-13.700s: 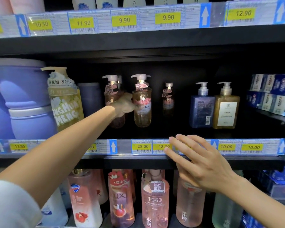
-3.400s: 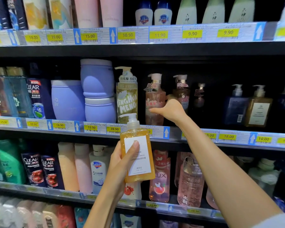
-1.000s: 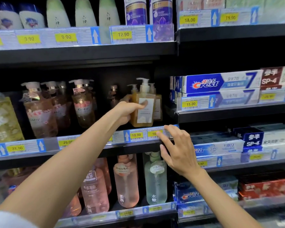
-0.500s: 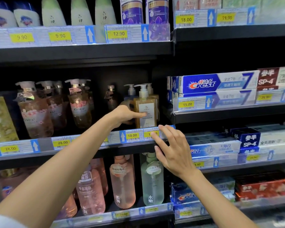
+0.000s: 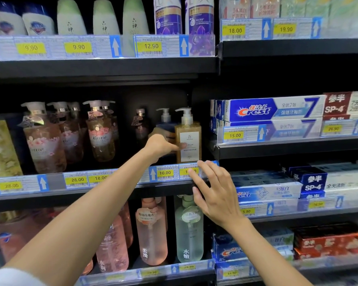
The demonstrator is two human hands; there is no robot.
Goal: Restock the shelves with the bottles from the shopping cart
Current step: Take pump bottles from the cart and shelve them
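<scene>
Left hand (image 5: 160, 146) fingers hidden behind amber bottle (image 5: 188, 141); grip unclear.

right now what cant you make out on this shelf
- Head view: the price tag below the amber pump bottle is partly covered by the right hand; its digits cannot be read.
- The blue pump bottle is mostly hidden by the left hand and the amber bottle.
- The shopping cart is out of frame.
- The lowest price tags are blurred.
</scene>
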